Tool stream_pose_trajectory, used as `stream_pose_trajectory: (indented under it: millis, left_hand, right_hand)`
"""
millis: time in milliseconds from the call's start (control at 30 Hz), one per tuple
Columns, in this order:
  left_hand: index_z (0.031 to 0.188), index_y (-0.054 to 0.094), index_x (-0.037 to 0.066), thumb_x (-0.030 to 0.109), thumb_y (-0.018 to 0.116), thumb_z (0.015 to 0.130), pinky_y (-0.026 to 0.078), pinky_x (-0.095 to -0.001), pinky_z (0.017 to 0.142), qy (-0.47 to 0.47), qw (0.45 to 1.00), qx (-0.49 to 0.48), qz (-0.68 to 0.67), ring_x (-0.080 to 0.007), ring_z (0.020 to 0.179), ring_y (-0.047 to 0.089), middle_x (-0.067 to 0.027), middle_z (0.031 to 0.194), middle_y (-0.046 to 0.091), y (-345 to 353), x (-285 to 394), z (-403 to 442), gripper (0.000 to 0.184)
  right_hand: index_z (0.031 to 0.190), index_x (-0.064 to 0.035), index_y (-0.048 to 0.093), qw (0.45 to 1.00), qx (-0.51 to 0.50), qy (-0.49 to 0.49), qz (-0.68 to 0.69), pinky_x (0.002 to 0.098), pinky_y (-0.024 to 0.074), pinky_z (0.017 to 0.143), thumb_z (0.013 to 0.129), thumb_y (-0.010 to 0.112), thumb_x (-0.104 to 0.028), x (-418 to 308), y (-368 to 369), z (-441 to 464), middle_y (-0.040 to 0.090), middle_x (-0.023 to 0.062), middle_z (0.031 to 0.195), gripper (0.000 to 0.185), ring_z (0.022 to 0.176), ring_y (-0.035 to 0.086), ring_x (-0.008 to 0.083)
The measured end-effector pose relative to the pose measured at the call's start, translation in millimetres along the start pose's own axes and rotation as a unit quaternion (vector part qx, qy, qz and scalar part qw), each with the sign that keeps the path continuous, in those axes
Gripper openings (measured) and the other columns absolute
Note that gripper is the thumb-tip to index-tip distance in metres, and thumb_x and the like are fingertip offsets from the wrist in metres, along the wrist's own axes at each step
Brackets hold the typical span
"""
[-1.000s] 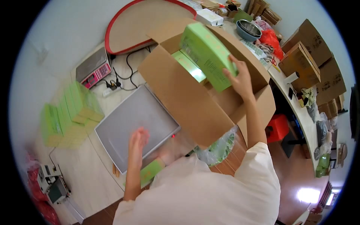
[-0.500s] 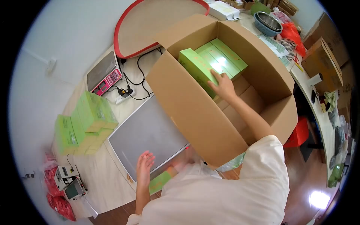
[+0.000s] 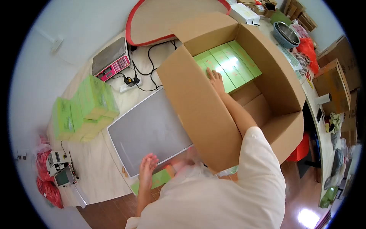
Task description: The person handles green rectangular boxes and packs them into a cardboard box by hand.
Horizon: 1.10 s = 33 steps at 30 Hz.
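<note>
Inside the large open cardboard carton [image 3: 198, 110], several green boxes [image 3: 234, 65] lie side by side at the far end. My right hand [image 3: 217, 81] rests on the nearest-left green box, fingers spread and pointing away from me, not wrapped round it. Over the near edge of the grey flat-topped platform [image 3: 148, 131], my left hand [image 3: 148, 164] is raised with its fingers apart and nothing in it. Just below the platform, beside my left wrist, a green box [image 3: 161, 178] is partly hidden by my arm and shirt.
Wrapped green boxes [image 3: 89, 101] are stacked at the left. A scale with pink keys [image 3: 114, 65], black cables and a power strip [image 3: 130, 85] lie behind the platform. A red-rimmed mesh cover [image 3: 171, 17] stands at the back. Metal and blue bowls [image 3: 286, 34] are at the right.
The green box in my right hand has gone down into the carton beside the others, and that hand has let go and lies on top. My left hand has lowered slightly, fingers apart.
</note>
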<state>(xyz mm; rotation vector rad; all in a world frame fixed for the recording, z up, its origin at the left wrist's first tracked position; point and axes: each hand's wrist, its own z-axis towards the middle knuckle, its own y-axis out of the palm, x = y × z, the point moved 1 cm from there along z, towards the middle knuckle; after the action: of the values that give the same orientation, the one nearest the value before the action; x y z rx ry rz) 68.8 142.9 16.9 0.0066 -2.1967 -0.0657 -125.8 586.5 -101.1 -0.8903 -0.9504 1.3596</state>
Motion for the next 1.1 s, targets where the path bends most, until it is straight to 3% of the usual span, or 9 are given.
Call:
stream_pose_trajectory:
  millis: [167, 200, 267, 367, 500, 633, 667, 867, 1100]
  left_hand:
    - [0.122, 0.051, 0.007, 0.028, 0.045, 0.098, 0.045, -0.0302, 0.084, -0.006, 1.0, 0.002, 0.003, -0.0162, 0.101, 0.057, -0.0065, 0.111, 0.058, -12.7, -10.6, -8.8, 0.033]
    - [0.122, 0.051, 0.007, 0.028, 0.045, 0.098, 0.045, -0.0299, 0.084, 0.004, 1.0, 0.004, -0.008, -0.0161, 0.1, 0.057, -0.0061, 0.11, 0.058, -18.1, -12.8, -8.9, 0.033]
    - [0.122, 0.051, 0.007, 0.028, 0.045, 0.098, 0.045, -0.0296, 0.083, 0.008, 1.0, 0.006, -0.025, -0.0159, 0.1, 0.057, -0.0056, 0.109, 0.058, -27.9, -18.0, -13.1, 0.033]
    - [0.122, 0.051, 0.007, 0.028, 0.045, 0.098, 0.045, -0.0291, 0.083, 0.017, 0.999, 0.021, -0.034, -0.0156, 0.099, 0.056, -0.0048, 0.107, 0.058, -36.6, -15.5, -20.0, 0.032]
    - [0.12, 0.052, 0.007, 0.027, 0.046, 0.097, 0.044, -0.0288, 0.083, 0.037, 0.998, 0.021, -0.036, -0.0154, 0.098, 0.056, -0.005, 0.107, 0.058, -58.3, -18.3, -19.2, 0.031]
    - [0.118, 0.053, 0.006, 0.028, 0.047, 0.097, 0.044, -0.0288, 0.084, 0.067, 0.996, 0.032, -0.049, -0.0152, 0.097, 0.056, -0.0053, 0.106, 0.059, -68.2, -6.5, -26.4, 0.031]
    - [0.118, 0.053, 0.006, 0.028, 0.047, 0.097, 0.044, -0.0288, 0.084, 0.068, 0.996, 0.038, -0.054, -0.0152, 0.097, 0.056, -0.0053, 0.106, 0.059, -72.2, -3.7, -28.0, 0.031]
    - [0.113, 0.056, 0.006, 0.026, 0.047, 0.097, 0.044, -0.0288, 0.084, 0.121, 0.985, 0.104, -0.062, -0.0146, 0.095, 0.057, -0.0052, 0.102, 0.06, -122.0, -2.8, -42.3, 0.028]
    - [0.109, 0.059, 0.008, 0.02, 0.048, 0.096, 0.043, -0.0242, 0.078, 0.12, 0.962, 0.183, -0.166, -0.0103, 0.088, 0.056, -0.0019, 0.097, 0.061, -174.1, -30.7, -57.9, 0.021]
  right_hand:
    - [0.133, -0.0153, 0.047, 0.974, -0.199, 0.04, 0.1, 0.0477, 0.0379, 0.096, 0.092, 0.041, -0.03, 5.3, -25.8, 27.2, 0.039, 0.0158, 0.141, 0.045, 0.12, 0.043, 0.0346]
    - [0.133, -0.0153, 0.047, 0.974, -0.2, 0.039, 0.096, 0.0477, 0.0379, 0.096, 0.092, 0.041, -0.03, 7.2, -32.5, 27.8, 0.039, 0.0158, 0.141, 0.045, 0.12, 0.043, 0.0346]
    - [0.124, -0.0096, 0.056, 0.883, -0.18, 0.21, 0.38, 0.0428, 0.0414, 0.093, 0.091, 0.044, -0.022, 12.3, -45.9, 22.8, 0.051, 0.0173, 0.13, 0.037, 0.114, 0.049, 0.0347]
    - [0.114, -0.005, 0.061, 0.898, -0.023, 0.238, 0.369, 0.0396, 0.0423, 0.092, 0.089, 0.048, -0.013, -7.7, -127.1, -0.7, 0.059, 0.0189, 0.114, 0.029, 0.105, 0.054, 0.0348]
    - [0.081, -0.0039, 0.056, 0.951, 0.185, 0.04, 0.246, 0.0427, 0.0401, 0.067, 0.074, 0.054, 0.0, -74.6, -204.1, -49.5, 0.053, 0.0153, 0.079, 0.009, 0.079, 0.05, 0.0339]
    - [0.087, -0.0049, 0.058, 0.896, -0.007, -0.109, 0.43, 0.0419, 0.0446, 0.074, 0.067, 0.066, -0.009, -212.8, -210.4, -138.3, 0.057, 0.0111, 0.086, 0.022, 0.086, 0.054, 0.0318]
    - [0.092, -0.0057, 0.059, 0.87, -0.161, -0.155, 0.44, 0.0428, 0.0436, 0.082, 0.068, 0.068, -0.013, -246.5, -206.7, -156.3, 0.057, 0.0125, 0.094, 0.027, 0.093, 0.053, 0.0319]
    - [0.118, -0.0042, 0.054, 0.865, -0.181, -0.278, 0.376, 0.0431, 0.0391, 0.094, 0.072, 0.073, -0.035, -359.3, -156.3, -218.0, 0.054, 0.0139, 0.109, 0.058, 0.101, 0.051, 0.0303]
    - [0.128, -0.009, 0.045, 0.834, -0.304, -0.347, 0.302, 0.0433, 0.0407, 0.089, 0.069, 0.076, -0.034, -401.0, -162.0, -202.0, 0.052, 0.0125, 0.111, 0.071, 0.101, 0.05, 0.0298]
